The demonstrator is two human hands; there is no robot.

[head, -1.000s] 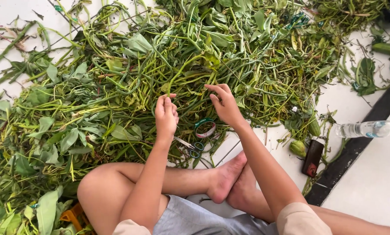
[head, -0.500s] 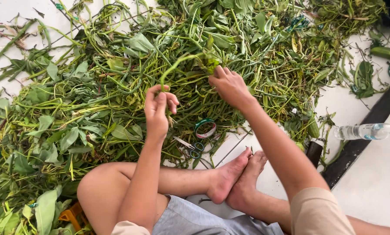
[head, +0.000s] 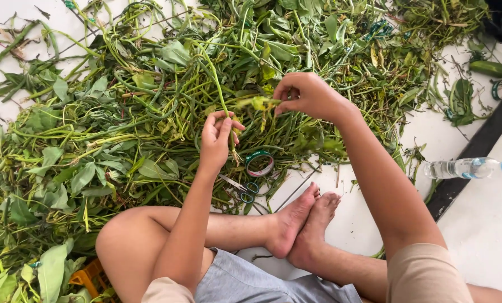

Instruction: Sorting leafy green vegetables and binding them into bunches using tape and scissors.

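Note:
I sit cross-legged on a white floor in front of a big heap of green vine stems and leaves (head: 150, 106). My left hand (head: 218, 137) grips a long green stem (head: 213, 78) that curves up out of the heap. My right hand (head: 307, 95) pinches a yellow-green leaf (head: 259, 102) at the near end of that stem. Both hands hover just above the heap's front edge.
A roll of green tape (head: 260, 163) and small scissors (head: 245, 189) lie on the floor near my feet. A clear water bottle with a blue cap (head: 466, 168) lies to the right beside a dark floor strip. An orange object (head: 88, 278) shows under my left knee.
Both hands have lifted from the heap, pulling one long stem up and toward me. The right hand moved to pinch a leaf on it.

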